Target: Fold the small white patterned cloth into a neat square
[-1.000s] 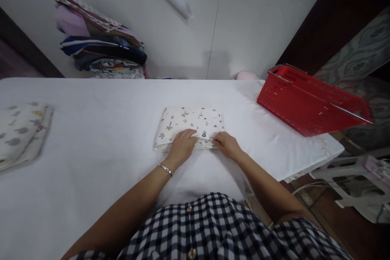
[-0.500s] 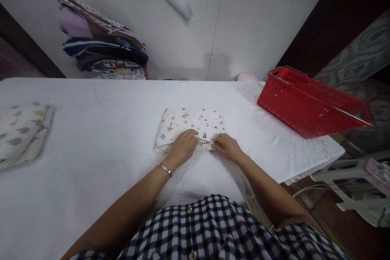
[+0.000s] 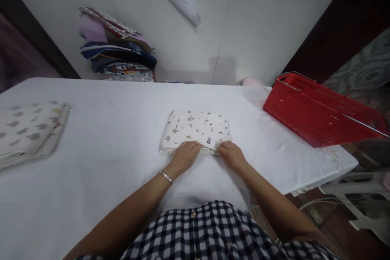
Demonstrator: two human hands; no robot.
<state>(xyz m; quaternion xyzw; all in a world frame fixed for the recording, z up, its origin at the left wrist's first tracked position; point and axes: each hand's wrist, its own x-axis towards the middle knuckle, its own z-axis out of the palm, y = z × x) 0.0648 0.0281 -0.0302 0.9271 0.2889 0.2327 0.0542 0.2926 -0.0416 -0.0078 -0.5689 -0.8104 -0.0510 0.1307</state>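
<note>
Your left hand (image 3: pixel 185 156) and right hand (image 3: pixel 233 155), both loosely curled, touch the lower edge of the folded patterned cloth (image 3: pixel 198 128), mid-frame on the bench (image 3: pixel 115 130); I cannot tell whether either one pinches it.

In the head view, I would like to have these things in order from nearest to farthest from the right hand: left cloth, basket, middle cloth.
1. Middle cloth: nearest, its front edge touching the right hand.
2. Basket: apart from the hand, at the table's right end.
3. Left cloth: farthest, across at the picture's left edge.
</note>
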